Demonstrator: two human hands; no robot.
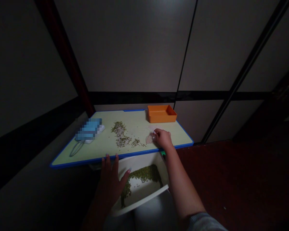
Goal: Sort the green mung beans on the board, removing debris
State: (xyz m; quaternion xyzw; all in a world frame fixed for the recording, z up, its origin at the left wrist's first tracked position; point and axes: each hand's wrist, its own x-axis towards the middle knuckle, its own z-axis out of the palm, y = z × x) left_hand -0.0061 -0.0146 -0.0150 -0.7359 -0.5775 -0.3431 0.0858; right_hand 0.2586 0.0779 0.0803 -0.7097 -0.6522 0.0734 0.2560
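Over the right part of the pale, blue-edged table (103, 154), my right hand (163, 138) has its thumb and fingertips drawn together. What they hold, if anything, is too small to make out. Just under and beside these fingers lies a thin, see-through pinkish thing (149, 138). My left hand (112, 178) is open, fingers spread, by the table's front edge and the left side of a white tub (137, 202). Green bits like small beans or seeds (146, 173) lie in the tub. More green bits (119, 125) are scattered on the tabletop, mixed with pale ones (121, 142).
An orange open box (162, 118) stands at the table's back right corner. On the left lies a blurred-out blue object (89, 129) with a looped strap (75, 149). Panelled doors (139, 48) rise behind the table. Dark red floor (221, 179) shows at right.
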